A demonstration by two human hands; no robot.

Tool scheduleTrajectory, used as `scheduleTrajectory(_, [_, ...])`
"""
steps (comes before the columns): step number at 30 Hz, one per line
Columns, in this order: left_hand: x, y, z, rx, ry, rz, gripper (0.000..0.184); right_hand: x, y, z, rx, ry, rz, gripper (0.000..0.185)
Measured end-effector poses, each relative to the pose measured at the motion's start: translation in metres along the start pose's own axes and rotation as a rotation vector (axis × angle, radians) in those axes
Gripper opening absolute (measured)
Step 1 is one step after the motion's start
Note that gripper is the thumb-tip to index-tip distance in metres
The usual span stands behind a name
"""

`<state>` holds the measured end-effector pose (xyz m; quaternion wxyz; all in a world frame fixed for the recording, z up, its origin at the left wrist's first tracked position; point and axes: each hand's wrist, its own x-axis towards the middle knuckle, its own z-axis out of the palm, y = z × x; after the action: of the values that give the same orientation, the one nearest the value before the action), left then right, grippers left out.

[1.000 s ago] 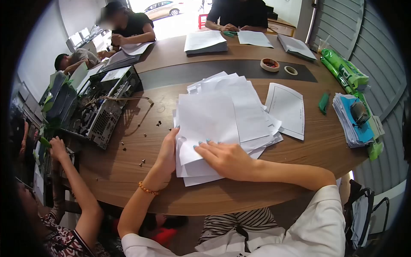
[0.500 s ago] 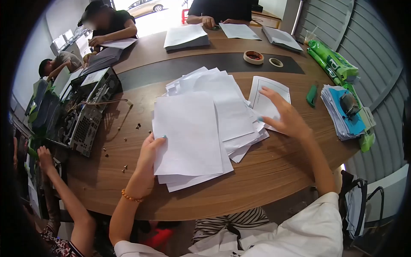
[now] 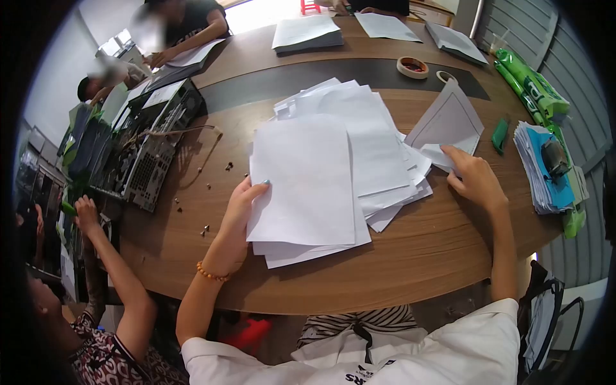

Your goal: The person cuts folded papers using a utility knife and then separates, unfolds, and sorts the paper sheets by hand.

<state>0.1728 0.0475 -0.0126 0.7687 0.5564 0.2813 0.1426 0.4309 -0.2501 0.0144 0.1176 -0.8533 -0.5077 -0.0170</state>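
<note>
My left hand [image 3: 240, 208] grips the left edge of white paper sheets [image 3: 301, 186], thumb on top and fingers underneath. These sheets overlap a loose, fanned-out pile of white paper [image 3: 382, 138] in the middle of the table. On the right, my right hand [image 3: 480, 179] is closed on the near edge of a bordered sheet of paper [image 3: 449, 122]. That sheet is bent and partly raised, one corner pointing up, and its near part is curled by my fingers. Any fine print on it is too faint to read.
An opened computer case [image 3: 157, 154] with a loose cable and small screws lies left. Tape rolls [image 3: 412, 68], paper stacks [image 3: 308, 32], a green cutter [image 3: 500, 135], green packs [image 3: 532, 86] and a clipped paper bundle [image 3: 542, 170] surround the pile. Co-workers sit around; one person's arm [image 3: 122, 269] is close at left.
My right hand was spread over the bordered sheet; now its fingers are closed on the near edge and the sheet is tilted up. My left hand keeps its hold. The view has shifted.
</note>
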Motion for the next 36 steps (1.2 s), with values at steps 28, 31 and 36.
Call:
scheduleTrajectory(28, [0.000,-0.009,-0.004,-0.123,-0.028,0.044,0.033,0.134,-0.139,0.060,1.081,0.193,0.020,0.015])
scheduleTrajectory(31, [0.000,-0.004,0.003,-0.198,-0.026,0.056,0.044,0.134,-0.141,0.078,0.799,0.415,-0.123,0.017])
scheduleTrajectory(36, [-0.002,0.005,0.009,-0.357,-0.087,0.035,0.058,0.124,-0.142,0.053,0.908,0.211,-0.031,0.014])
